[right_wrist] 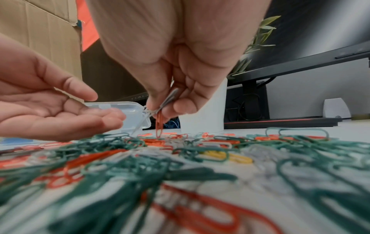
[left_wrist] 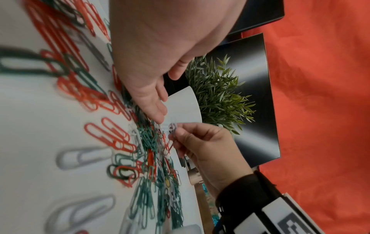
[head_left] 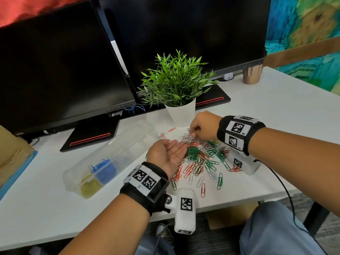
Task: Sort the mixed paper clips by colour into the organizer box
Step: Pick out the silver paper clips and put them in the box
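A mixed pile of green, red and white paper clips (head_left: 202, 159) lies on the white desk. My right hand (head_left: 192, 134) hovers at the pile's far edge and pinches a white clip (right_wrist: 170, 98) with a red clip (right_wrist: 159, 125) dangling from it. My left hand (head_left: 173, 150) rests palm up beside it at the pile's left edge, fingers straight and holding nothing. The clear organizer box (head_left: 128, 140) lies to the left, open, with yellow clips (head_left: 90, 186) in its near compartment and blue clips (head_left: 104, 168) in the one behind. The remaining compartments look clear.
A potted plant (head_left: 176, 85) in a white pot stands just behind the pile. Two dark monitors (head_left: 58, 67) fill the back of the desk. A copper cup (head_left: 252, 74) stands far right and a cardboard box (head_left: 11, 150) sits at the left edge.
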